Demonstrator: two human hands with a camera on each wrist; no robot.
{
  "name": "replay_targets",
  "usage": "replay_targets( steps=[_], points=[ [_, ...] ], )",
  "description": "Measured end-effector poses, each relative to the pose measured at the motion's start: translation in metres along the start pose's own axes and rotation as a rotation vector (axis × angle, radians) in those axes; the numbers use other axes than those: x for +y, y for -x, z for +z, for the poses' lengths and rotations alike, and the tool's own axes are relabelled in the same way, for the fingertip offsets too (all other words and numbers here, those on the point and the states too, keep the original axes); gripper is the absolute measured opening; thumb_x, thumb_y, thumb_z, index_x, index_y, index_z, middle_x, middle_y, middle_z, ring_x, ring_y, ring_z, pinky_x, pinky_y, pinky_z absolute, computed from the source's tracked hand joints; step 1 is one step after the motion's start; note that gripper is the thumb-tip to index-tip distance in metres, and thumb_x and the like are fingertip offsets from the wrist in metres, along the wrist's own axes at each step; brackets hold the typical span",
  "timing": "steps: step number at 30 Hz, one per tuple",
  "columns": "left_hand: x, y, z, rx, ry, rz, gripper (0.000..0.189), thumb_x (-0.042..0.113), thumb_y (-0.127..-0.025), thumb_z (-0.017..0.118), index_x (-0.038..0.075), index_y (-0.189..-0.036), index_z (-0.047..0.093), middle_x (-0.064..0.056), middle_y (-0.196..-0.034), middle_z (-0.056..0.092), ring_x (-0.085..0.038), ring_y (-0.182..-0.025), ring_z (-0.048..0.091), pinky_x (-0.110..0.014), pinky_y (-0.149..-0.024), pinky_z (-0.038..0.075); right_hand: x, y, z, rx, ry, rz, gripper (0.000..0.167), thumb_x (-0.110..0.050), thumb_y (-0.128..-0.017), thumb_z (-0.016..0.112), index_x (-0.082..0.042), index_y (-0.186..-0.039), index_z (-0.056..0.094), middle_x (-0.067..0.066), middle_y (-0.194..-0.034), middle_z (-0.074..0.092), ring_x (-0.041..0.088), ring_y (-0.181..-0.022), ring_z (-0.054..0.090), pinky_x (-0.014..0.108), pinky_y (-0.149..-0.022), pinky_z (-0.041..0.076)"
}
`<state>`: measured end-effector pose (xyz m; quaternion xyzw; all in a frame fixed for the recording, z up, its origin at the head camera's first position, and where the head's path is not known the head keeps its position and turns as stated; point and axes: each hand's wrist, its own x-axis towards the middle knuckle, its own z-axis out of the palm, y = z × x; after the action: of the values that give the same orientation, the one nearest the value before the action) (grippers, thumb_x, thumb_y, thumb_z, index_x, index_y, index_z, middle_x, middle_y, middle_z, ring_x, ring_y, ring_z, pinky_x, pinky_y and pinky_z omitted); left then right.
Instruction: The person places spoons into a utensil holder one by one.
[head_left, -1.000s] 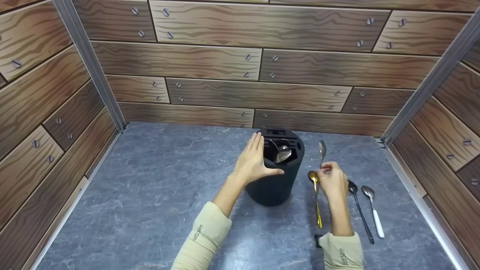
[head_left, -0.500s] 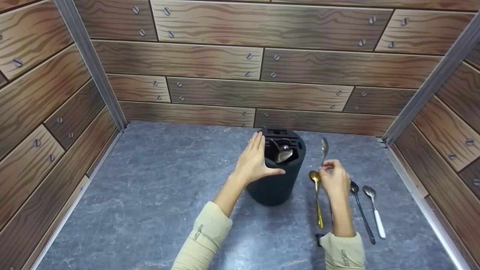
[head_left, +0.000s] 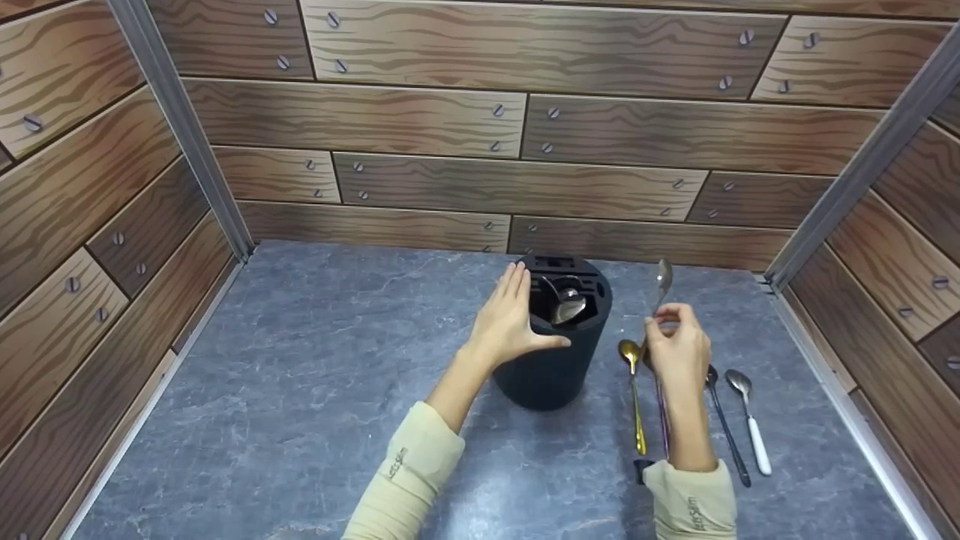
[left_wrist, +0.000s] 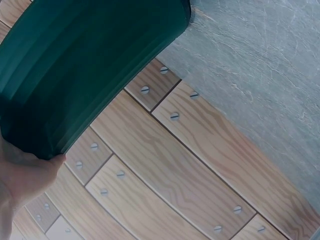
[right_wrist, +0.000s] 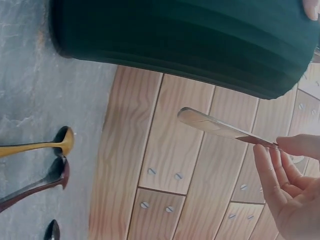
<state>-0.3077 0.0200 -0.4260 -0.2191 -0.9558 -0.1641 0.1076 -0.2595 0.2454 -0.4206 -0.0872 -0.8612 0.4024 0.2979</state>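
Note:
In the head view a tall black utensil holder (head_left: 551, 367) stands upright, with shiny metal utensils (head_left: 568, 310) inside its front opening. My left hand (head_left: 504, 326) rests against the holder's left side near the rim, fingers straight, thumb stretched across the front. Right of the holder, my right hand (head_left: 679, 356) pinches a silver spoon (head_left: 663, 279) between thumb and fingertips, bowl end up. The right wrist view shows the spoon's flat handle (right_wrist: 215, 126) below the fingers, apart from the holder. Below this hand lie a gold spoon (head_left: 635, 405) and a purplish spoon (head_left: 663, 420), partly hidden.
Further right on the grey marbled tabletop (head_left: 322, 360) lie a dark spoon (head_left: 727, 427) and a white-handled spoon (head_left: 752, 420). A small black piece (head_left: 643, 471) shows beside the right sleeve. Wood-patterned walls (head_left: 420, 180) enclose the back and sides.
My right hand has lifted the silver spoon up and slightly to the right, uncovering more of the purplish spoon. The left hand and the holder have stayed in place.

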Motion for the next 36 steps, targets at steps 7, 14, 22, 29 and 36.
replay_targets(
  steps=[7, 14, 22, 29, 36],
  points=[
    [-0.001, -0.001, 0.000, -0.007, -0.009, -0.005, 0.121, 0.078, -0.063, 0.056, -0.005, -0.143, 0.019, -0.018, -0.149, 0.016, -0.025, -0.137, 0.008, -0.031, -0.108, 0.011, -0.013, -0.003, -0.005, 0.054, -0.077, -0.065, 0.014, -0.004, -0.083, 0.064, 0.001, -0.094, 0.057, 0.015, -0.091, 0.064, 0.027, -0.079, 0.061, 0.037, -0.075, 0.043],
    [-0.001, -0.002, -0.001, -0.007, -0.008, 0.005, 0.121, 0.077, -0.064, 0.056, -0.006, -0.143, 0.019, -0.018, -0.149, 0.016, -0.026, -0.137, 0.009, -0.030, -0.108, 0.010, -0.022, -0.004, -0.009, 0.106, -0.097, -0.135, 0.015, -0.002, -0.083, 0.065, 0.003, -0.094, 0.058, 0.015, -0.090, 0.065, 0.028, -0.077, 0.061, 0.034, -0.072, 0.042],
    [-0.001, -0.002, 0.000, 0.001, -0.005, 0.009, 0.120, 0.077, -0.064, 0.057, -0.006, -0.142, 0.020, -0.018, -0.149, 0.017, -0.027, -0.137, 0.010, -0.030, -0.108, 0.011, -0.041, -0.003, -0.014, 0.182, -0.196, -0.208, 0.015, 0.000, -0.082, 0.066, 0.006, -0.095, 0.058, 0.013, -0.087, 0.064, 0.004, -0.073, 0.055, 0.016, -0.062, 0.044],
    [0.000, 0.001, -0.001, 0.016, -0.023, 0.024, 0.120, 0.077, -0.064, 0.056, -0.007, -0.142, 0.020, -0.019, -0.148, 0.017, -0.026, -0.137, 0.009, -0.029, -0.108, 0.008, -0.062, -0.002, -0.017, 0.220, -0.383, -0.235, 0.017, 0.004, -0.083, 0.064, 0.012, -0.095, 0.055, 0.010, -0.086, 0.061, 0.006, -0.073, 0.058, 0.016, -0.062, 0.048],
    [0.000, 0.001, 0.000, 0.007, -0.029, 0.022, 0.120, 0.077, -0.064, 0.056, -0.007, -0.142, 0.020, -0.019, -0.148, 0.018, -0.027, -0.137, 0.009, -0.030, -0.108, 0.008, -0.068, -0.001, -0.006, 0.215, -0.539, -0.304, 0.019, 0.006, -0.082, 0.064, 0.016, -0.094, 0.053, 0.013, -0.085, 0.060, 0.014, -0.072, 0.061, 0.023, -0.064, 0.051]
  ],
)
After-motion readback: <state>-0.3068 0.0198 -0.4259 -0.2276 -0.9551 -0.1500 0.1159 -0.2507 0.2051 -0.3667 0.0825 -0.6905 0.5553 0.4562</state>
